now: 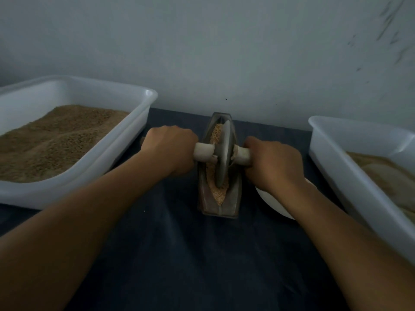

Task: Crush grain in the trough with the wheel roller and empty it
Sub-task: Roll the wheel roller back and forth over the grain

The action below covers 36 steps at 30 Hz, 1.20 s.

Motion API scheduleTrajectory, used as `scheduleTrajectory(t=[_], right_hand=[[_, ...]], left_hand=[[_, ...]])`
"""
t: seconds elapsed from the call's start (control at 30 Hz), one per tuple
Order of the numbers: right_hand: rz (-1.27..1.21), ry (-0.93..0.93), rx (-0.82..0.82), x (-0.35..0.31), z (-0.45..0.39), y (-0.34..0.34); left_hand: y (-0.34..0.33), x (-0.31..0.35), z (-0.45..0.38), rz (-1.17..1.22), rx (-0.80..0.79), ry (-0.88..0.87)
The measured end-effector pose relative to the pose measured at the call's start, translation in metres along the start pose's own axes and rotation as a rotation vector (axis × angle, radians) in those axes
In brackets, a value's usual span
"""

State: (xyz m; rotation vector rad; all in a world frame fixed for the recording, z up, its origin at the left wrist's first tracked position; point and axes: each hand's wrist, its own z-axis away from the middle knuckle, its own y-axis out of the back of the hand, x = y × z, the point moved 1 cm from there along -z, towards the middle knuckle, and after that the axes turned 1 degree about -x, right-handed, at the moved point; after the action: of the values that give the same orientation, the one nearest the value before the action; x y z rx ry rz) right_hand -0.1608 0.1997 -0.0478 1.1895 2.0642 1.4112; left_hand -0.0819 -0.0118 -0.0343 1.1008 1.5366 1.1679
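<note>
A narrow dark boat-shaped trough [233,198] stands lengthwise at the table's middle, holding pale crushed grain [221,194]. The grey wheel roller [222,153] stands upright in the trough, its pale axle handle sticking out on both sides. My left hand [170,149] grips the left handle end, fingers curled round it. On the other side my right hand [274,162] grips the right handle end. The wheel's lower edge sits in the grain near the trough's middle.
A white tub [125,142] of brown grain sits at the left. Another white tub [336,158] with paler meal stands at the right. A white plate [274,203] lies under my right wrist. Dark cloth [190,254] covers the table; a grey wall rises behind.
</note>
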Motion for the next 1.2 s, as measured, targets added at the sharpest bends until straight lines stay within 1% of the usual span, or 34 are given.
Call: scheduleTrajectory(t=[0.23, 0.4, 0.63, 0.8, 0.93, 1.2], right_hand=[[-0.021, -0.034, 0.012, -0.006, 0.016, 0.016], [-0.008, -0.022, 0.038, -0.006, 0.025, 0.023], [0.024, -0.031, 0.002, -0.002, 0.004, 0.001], [-0.040, -0.053, -0.080, 0.011, -0.019, -0.018], [-0.075, -0.065, -0.217, 0.018, -0.043, -0.023], [-0.069, 0.009, -0.437, 0.024, -0.084, -0.028]], left_hand=[[0.010, 0.003, 0.023, 0.002, 0.017, 0.003], [0.013, 0.004, 0.029, -0.008, 0.028, -0.007], [0.003, 0.005, 0.012, -0.017, 0.029, 0.023], [-0.002, 0.005, -0.015, -0.044, 0.047, 0.023], [-0.006, 0.003, -0.038, -0.032, 0.034, 0.023], [-0.011, -0.006, -0.063, 0.013, -0.027, 0.027]])
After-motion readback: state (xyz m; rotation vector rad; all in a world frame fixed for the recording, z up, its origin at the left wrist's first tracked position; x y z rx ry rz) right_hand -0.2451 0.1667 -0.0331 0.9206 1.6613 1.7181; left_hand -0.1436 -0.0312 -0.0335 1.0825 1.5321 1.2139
